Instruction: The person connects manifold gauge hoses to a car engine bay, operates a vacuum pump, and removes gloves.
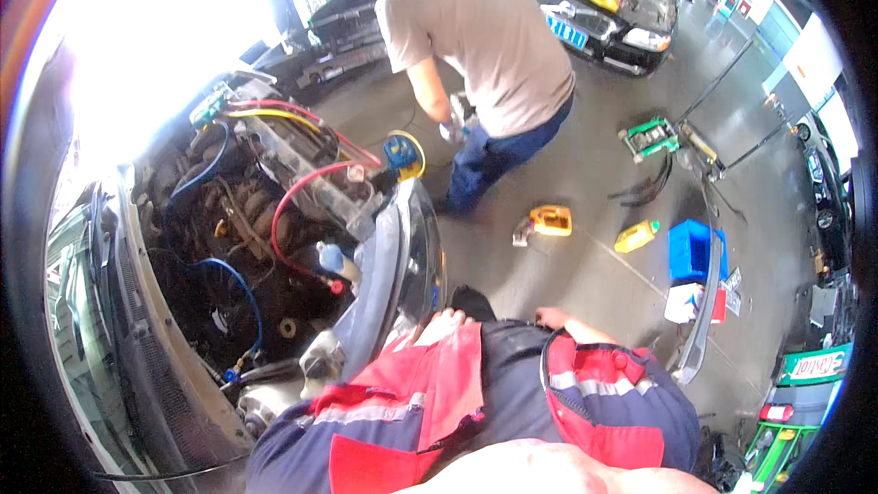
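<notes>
My left hand [444, 325] is low in the head view, beside the car fender [393, 265], with its fingers loosely apart and partly hidden by my red and navy jacket. My right hand [553, 318] shows at the jacket's other side, fingers slightly bent and apart, holding nothing visible. At my left lies an uncovered engine bay [219, 238]. Red, yellow and blue hoses [294, 181] run across it from a fitting near the windscreen side and from a blue gauge unit [402, 157] at the front.
A co-worker [476, 55] bends over ahead, beside the car front. Yellow jugs [549, 220], a blue bin [686, 252] and a green floor jack [649, 139] stand on the floor to the right. A black car [631, 59] with its hood raised is at the back.
</notes>
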A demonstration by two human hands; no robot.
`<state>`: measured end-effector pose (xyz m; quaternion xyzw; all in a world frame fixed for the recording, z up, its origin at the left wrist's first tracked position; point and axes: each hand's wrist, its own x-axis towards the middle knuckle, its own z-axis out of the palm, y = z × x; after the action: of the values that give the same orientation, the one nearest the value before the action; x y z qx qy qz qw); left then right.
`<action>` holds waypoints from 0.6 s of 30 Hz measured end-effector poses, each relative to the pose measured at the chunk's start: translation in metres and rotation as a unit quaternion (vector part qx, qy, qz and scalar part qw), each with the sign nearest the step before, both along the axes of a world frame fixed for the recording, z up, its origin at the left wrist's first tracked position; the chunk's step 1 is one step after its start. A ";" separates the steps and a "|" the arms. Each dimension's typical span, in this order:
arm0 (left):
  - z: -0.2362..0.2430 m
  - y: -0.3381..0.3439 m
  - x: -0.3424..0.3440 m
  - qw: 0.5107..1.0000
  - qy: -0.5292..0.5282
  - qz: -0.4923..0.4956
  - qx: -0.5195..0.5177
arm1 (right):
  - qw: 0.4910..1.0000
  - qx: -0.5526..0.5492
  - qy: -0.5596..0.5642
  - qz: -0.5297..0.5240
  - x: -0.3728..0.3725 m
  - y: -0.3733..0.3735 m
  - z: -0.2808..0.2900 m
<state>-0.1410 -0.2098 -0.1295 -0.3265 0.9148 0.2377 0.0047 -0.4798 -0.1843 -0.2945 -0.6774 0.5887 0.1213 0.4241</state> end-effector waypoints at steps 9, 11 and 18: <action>-0.018 -0.005 -0.003 0.998 0.033 -0.010 -0.055 | 0.989 0.029 -0.008 -0.142 0.004 -0.005 0.020; -0.005 -0.006 -0.003 0.998 0.041 0.011 -0.038 | 0.984 0.036 -0.007 -0.177 0.002 -0.007 0.020; 0.001 0.002 -0.001 1.000 0.016 0.015 -0.009 | 0.991 0.083 0.023 -0.102 0.010 0.000 0.024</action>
<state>-0.1419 -0.2076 -0.1290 -0.3361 0.9121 0.2344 -0.0160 -0.4699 -0.1840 -0.2701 -0.5731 0.6522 0.1413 0.4756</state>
